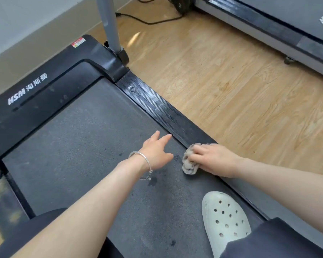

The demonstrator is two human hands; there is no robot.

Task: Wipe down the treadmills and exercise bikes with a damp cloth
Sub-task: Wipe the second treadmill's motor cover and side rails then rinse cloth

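Here, right of centre in the frame, the right hand (213, 159) bunches the cloth (187, 165) in its grip, fingers curled over it. It presses the cloth where the belt (82, 136) meets the ribbed side rail (157, 107), probably to scrub that seam. The left hand (157, 151) is stretched out beside it, its grip spread and empty, likely for balance. Wood floor (231, 90) lies beyond, and a second treadmill (287, 25) stands at upper right.
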